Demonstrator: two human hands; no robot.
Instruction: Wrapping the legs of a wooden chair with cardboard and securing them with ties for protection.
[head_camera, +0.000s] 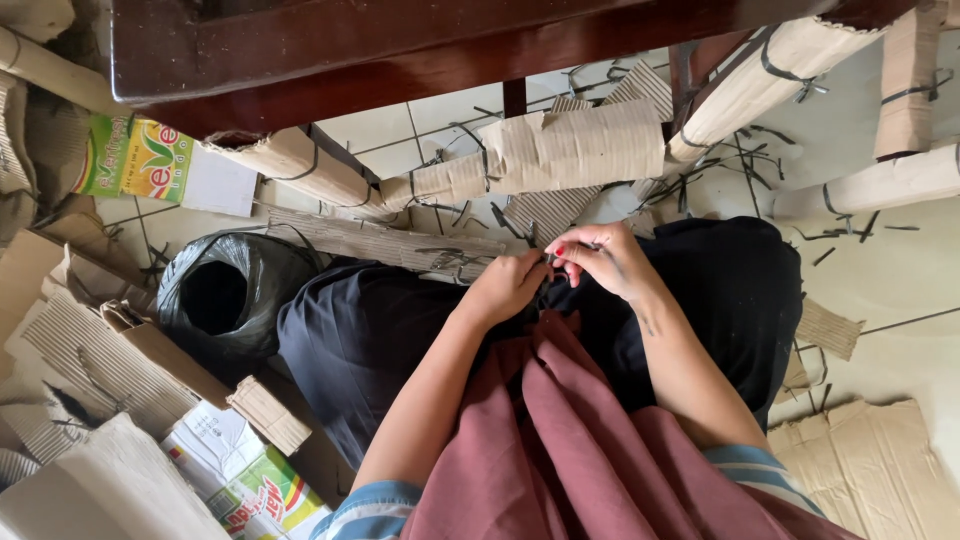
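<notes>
Tiled floor (890, 270) strewn with cardboard scraps, wrapped furniture legs (575, 150) beyond, left hand (510, 285) and right hand (605, 258) meeting over dark lap (380, 340), fingertips pinching a small dark strip (552, 259), black bag (225, 295) near the left knee

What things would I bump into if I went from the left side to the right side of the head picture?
Green and orange printed box → black plastic bag → left hand → right hand → flat brown cardboard sheet.
</notes>
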